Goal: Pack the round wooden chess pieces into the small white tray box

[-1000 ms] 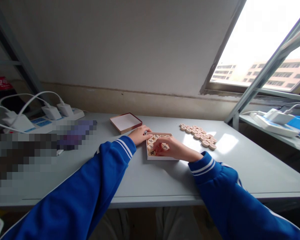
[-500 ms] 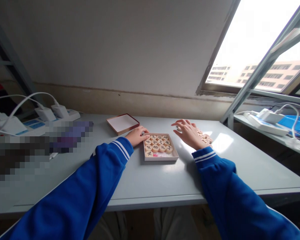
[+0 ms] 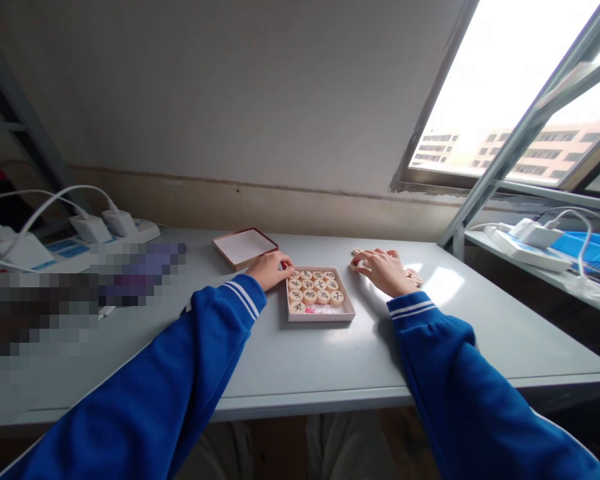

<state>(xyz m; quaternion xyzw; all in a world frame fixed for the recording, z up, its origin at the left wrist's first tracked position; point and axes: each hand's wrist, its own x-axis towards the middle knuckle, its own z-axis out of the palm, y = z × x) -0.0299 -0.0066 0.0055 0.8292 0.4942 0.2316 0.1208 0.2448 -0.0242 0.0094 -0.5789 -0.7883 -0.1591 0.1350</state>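
Note:
An open shallow box (image 3: 322, 317) holds several round wooden pieces (image 3: 322, 297) with black characters, set in rows; its front right part shows a bare bottom with a red print. My left hand (image 3: 269, 269) is at the box's back left corner, its fingers closed on the rim. Right of the box, my right hand (image 3: 384, 270) has thumb and forefinger closed on a round piece (image 3: 354, 265) at the table. More loose round pieces (image 3: 413, 277) lie beyond and right of that hand, partly hidden by it.
The box lid (image 3: 246, 247) lies inside up at the back left. A blurred purple object (image 3: 147, 270) and a power strip (image 3: 143, 230) with white plugs are on the left. A shelf (image 3: 525, 259) with cables stands on the right.
My right hand has come down onto the loose pieces, and its thumb and forefinger have closed on one. My left hand's fingers have drawn in a little at the box corner.

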